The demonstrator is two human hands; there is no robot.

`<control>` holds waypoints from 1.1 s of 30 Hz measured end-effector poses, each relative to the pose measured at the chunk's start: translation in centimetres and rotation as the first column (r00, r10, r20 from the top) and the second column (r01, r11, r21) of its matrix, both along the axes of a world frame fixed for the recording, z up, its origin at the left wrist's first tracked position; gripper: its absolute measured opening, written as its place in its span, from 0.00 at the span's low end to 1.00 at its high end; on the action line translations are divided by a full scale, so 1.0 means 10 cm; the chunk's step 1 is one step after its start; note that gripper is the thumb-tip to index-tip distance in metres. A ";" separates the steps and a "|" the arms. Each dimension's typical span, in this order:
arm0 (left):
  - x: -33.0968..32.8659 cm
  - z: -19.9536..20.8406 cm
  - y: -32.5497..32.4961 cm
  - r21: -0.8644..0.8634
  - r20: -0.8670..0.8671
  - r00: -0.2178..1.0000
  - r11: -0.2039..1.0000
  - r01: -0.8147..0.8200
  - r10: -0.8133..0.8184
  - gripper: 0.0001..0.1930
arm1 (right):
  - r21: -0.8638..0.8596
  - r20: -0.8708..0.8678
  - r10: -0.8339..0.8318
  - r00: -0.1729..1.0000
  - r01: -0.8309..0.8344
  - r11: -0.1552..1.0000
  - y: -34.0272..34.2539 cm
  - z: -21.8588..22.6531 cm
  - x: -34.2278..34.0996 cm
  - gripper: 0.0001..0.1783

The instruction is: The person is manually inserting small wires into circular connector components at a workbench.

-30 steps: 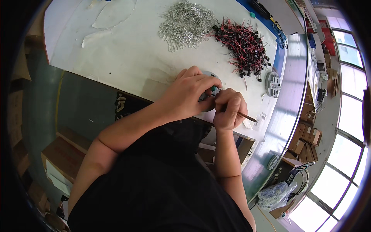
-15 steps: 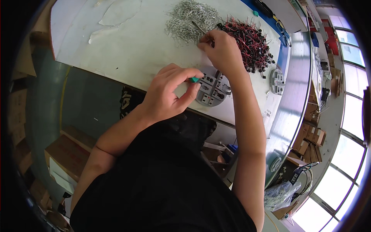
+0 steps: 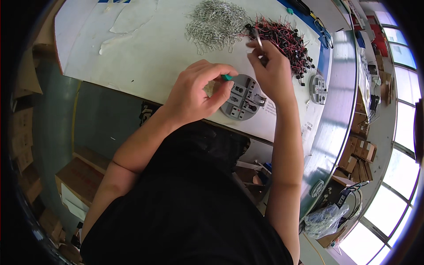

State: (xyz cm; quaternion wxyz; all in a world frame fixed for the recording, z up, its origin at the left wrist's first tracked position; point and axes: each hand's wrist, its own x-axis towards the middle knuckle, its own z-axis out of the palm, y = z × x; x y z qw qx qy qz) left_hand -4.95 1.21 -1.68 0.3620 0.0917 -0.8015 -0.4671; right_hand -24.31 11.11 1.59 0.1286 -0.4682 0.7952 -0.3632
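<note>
My left hand [image 3: 192,92] pinches a small green piece [image 3: 227,77] between thumb and forefinger, over the left edge of a round grey fixture [image 3: 238,111]. Small black and metal parts sit in the fixture's sections. With closed fingers, my right hand [image 3: 276,75] grips slim metal tweezers [image 3: 259,42], slightly blurred, whose upper end sticks out above the fingers. It hovers beside a heap of black connectors with red and black wires [image 3: 289,46]. Left of that heap lies a pile of small bent silver metal pins [image 3: 216,24]. The far ends of the tweezers are hidden by my hand.
A second round grey fixture [image 3: 318,89] lies at the table's right side. Torn film [image 3: 126,33] marks the white tabletop [image 3: 150,57] on the left. At the back right are glasses [image 3: 324,28] and a green bit [image 3: 289,11]. Cardboard boxes [image 3: 81,179] stand on the floor.
My right hand with the tweezers has moved right and slightly nearer, from the metal pins toward the wired connectors. My left hand has shifted a little up and right, still pinching the green piece.
</note>
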 end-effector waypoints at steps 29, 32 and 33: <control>0.00 0.02 0.07 -0.227 0.363 0.929 0.960 0.162 -0.071 0.52 | 0.199 0.232 -0.233 0.945 0.188 0.962 0.55 0.06 0.18 0.11; 0.03 -0.02 0.09 -0.245 0.333 0.941 0.959 0.140 -0.053 0.52 | 0.201 0.223 -0.242 0.944 0.199 0.959 0.56 0.02 0.19 0.10; 0.02 -0.02 0.09 -0.243 0.334 0.941 0.960 0.140 -0.052 0.52 | 0.186 0.214 -0.244 0.946 0.205 0.961 0.57 -0.01 0.17 0.10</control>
